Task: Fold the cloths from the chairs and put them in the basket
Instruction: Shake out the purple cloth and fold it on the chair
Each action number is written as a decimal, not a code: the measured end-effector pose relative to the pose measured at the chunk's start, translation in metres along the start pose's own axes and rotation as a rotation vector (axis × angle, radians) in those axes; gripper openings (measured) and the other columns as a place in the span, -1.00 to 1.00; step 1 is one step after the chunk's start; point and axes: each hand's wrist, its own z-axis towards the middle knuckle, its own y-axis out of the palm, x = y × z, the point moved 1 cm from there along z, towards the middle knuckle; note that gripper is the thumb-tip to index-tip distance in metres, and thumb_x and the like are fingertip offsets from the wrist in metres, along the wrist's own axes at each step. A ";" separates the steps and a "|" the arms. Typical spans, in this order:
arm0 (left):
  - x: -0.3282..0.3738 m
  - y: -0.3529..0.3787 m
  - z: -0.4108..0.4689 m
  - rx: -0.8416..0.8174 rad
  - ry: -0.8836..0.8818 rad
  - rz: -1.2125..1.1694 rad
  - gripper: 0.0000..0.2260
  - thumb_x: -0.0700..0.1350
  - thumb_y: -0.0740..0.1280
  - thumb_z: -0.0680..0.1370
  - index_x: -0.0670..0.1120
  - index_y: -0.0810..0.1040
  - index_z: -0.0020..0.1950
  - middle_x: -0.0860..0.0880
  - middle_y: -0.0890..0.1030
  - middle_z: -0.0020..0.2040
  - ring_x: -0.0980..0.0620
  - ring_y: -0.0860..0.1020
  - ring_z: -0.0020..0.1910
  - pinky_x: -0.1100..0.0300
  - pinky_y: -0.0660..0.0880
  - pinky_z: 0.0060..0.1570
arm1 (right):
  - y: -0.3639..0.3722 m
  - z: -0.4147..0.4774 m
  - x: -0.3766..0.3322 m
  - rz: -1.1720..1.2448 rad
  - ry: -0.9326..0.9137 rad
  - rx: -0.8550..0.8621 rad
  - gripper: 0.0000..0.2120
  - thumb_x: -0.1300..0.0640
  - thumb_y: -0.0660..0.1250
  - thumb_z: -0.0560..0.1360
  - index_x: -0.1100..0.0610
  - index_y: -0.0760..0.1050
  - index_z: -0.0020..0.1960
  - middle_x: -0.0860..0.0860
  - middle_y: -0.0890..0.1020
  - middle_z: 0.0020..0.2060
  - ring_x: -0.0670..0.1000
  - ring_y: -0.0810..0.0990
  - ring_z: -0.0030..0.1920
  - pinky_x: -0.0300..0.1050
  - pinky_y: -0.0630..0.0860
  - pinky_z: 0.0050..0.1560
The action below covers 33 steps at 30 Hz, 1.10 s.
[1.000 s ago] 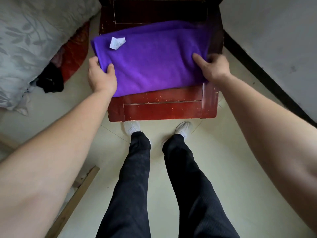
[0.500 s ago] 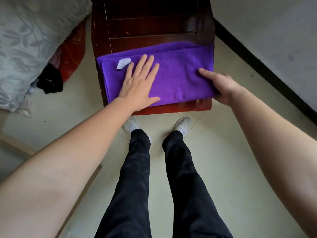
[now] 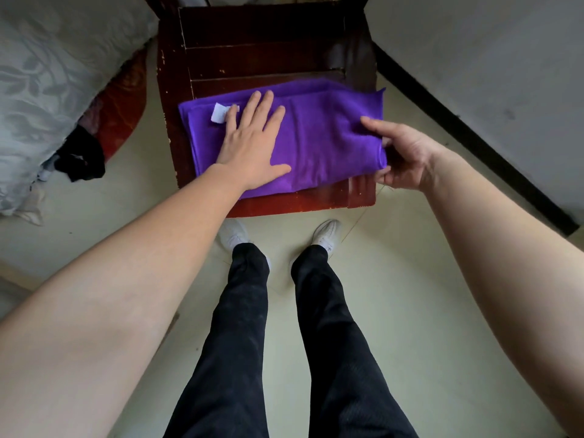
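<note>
head | purple cloth (image 3: 316, 143) on chair (image 3: 284, 203) seat, folded to a strip | left hand (image 3: 252, 143) flat on it, fingers spread — unchanged | right hand (image 3: 407, 159) now pinches cloth's right end, lifted off seat — next fold likely starting; basket unseen

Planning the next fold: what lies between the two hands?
Only bare purple cloth, between the flat left hand and the right hand pinching its edge; head view.
</note>
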 end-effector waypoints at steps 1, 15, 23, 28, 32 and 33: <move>-0.005 -0.005 -0.007 0.054 -0.038 -0.025 -0.17 0.20 0.38 0.45 -0.11 0.10 0.57 -0.16 -0.02 0.60 -0.15 -0.06 0.58 -0.18 -0.03 0.50 | 0.007 -0.003 -0.002 0.036 -0.044 0.026 -0.66 -0.02 0.53 0.36 0.09 0.58 0.05 -0.01 0.59 -0.14 -0.06 0.54 -0.33 -0.25 0.44 -0.42; -0.118 -0.012 -0.063 0.132 -1.054 -1.578 -0.64 -0.12 0.08 0.66 -0.13 0.30 0.46 -0.14 0.51 0.31 -0.03 0.53 0.14 0.05 0.54 0.01 | 0.197 -0.004 0.052 -0.887 -0.832 0.328 -0.43 0.13 0.30 0.45 0.12 0.35 0.46 0.04 0.67 -0.19 0.10 0.62 -0.07 -0.09 0.49 0.03; -0.133 -0.010 -0.071 0.016 -1.023 -1.600 -0.61 -0.10 0.09 0.66 -0.15 0.29 0.48 -0.15 0.49 0.35 -0.06 0.53 0.18 -0.04 0.50 0.18 | 0.223 0.017 0.091 -1.171 -0.433 -0.195 -0.37 0.09 0.32 0.56 0.09 0.19 0.57 0.05 0.63 0.17 0.06 0.57 0.17 -0.15 0.45 0.23; -0.120 -0.017 -0.065 -0.048 -1.002 -1.393 -0.83 -0.08 0.21 0.61 -0.07 0.48 0.16 -0.04 0.59 0.00 -0.05 0.57 0.10 -0.02 0.52 0.17 | 0.173 0.012 0.063 -1.063 -0.804 0.309 -0.68 0.10 0.30 0.51 0.03 0.55 0.25 0.06 0.61 0.01 0.05 0.60 -0.03 -0.06 0.52 0.12; -0.101 -0.014 -0.062 -0.063 -1.028 -1.376 -0.94 -0.09 0.33 0.48 -0.04 0.51 -0.08 -0.05 0.56 -0.06 -0.03 0.54 -0.05 0.02 0.52 0.08 | 0.145 0.021 0.038 -0.807 -0.618 0.500 -0.51 0.01 0.31 0.40 0.03 0.44 0.32 0.04 0.56 0.18 0.00 0.57 0.16 -0.05 0.46 0.28; -0.098 -0.013 -0.061 -0.055 -1.035 -1.407 -0.87 -0.10 0.34 0.43 -0.06 0.53 -0.04 -0.05 0.56 -0.07 -0.03 0.53 -0.08 0.04 0.52 0.04 | 0.144 0.025 0.034 -0.713 -0.534 0.476 -0.47 0.00 0.31 0.39 0.03 0.43 0.35 0.00 0.57 0.19 -0.01 0.57 0.20 -0.06 0.44 0.31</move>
